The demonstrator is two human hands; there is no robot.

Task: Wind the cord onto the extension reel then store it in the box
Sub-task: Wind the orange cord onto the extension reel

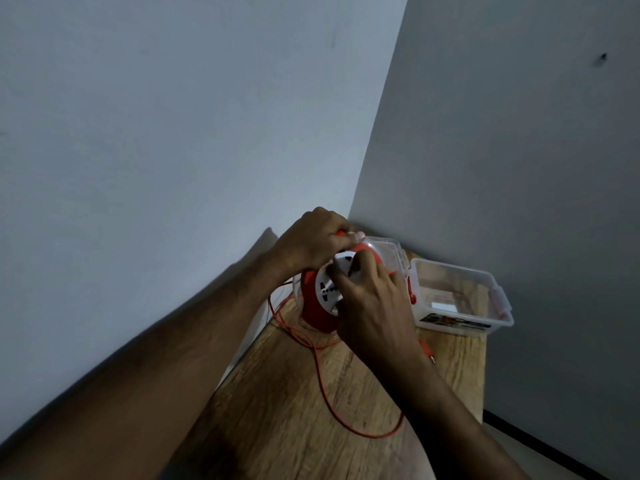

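Observation:
An orange extension reel [313, 308] with a white socket face [327, 289] stands upright on the wooden table [284, 403], near the corner of the walls. My left hand [311, 242] grips the reel's top handle. My right hand [374, 306] is closed on the white face, fingers on its crank. A thin orange cord [323, 386] trails loose from the reel in a long loop over the table toward me. Its plug end [429, 355] lies to the right of my right wrist. A clear plastic box [460, 296] sits open just right of the reel.
The box's clear lid [388, 254] leans behind the reel against the wall. Two grey walls meet right behind the table. The table's right edge [483, 375] drops to the floor, with a dark skirting line along the wall.

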